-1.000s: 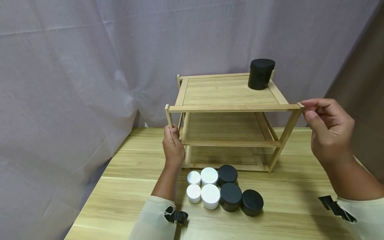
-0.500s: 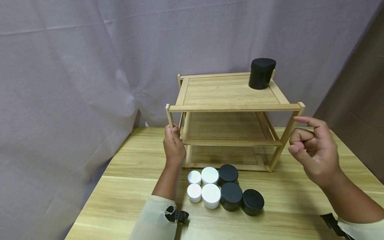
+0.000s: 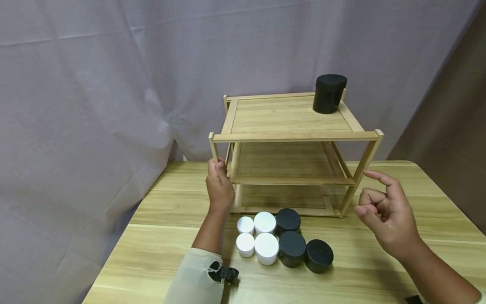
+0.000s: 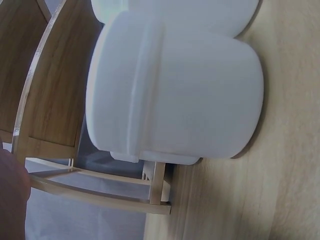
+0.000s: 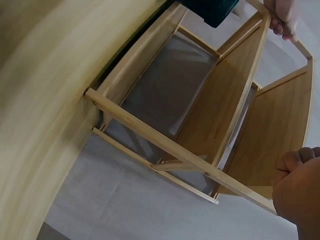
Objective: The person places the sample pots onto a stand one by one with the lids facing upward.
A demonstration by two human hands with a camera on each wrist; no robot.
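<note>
A wooden three-tier rack (image 3: 288,137) stands on the table. My left hand (image 3: 220,188) grips its left front post, and that grip also shows at the top of the right wrist view, where the hand (image 5: 282,15) is partly cut off. My right hand (image 3: 391,215) hovers by the right front post with loosely curled fingers and nothing in them; whether the index fingertip touches the post I cannot tell. One black lidded jar (image 3: 329,95) stands upright at the top shelf's back right corner. Before the rack are white jars (image 3: 266,249) and black jars (image 3: 292,249), lids on.
The wooden table (image 3: 159,236) extends left and right of the rack. A grey cloth (image 3: 114,105) hangs behind it. In the left wrist view a white jar (image 4: 200,95) fills much of the picture. A brown surface (image 3: 452,147) rises at the right.
My right hand has come away from the rack's top right front corner and moved down and slightly left alongside the post. The left hand keeps its grip, and the jars stay put.
</note>
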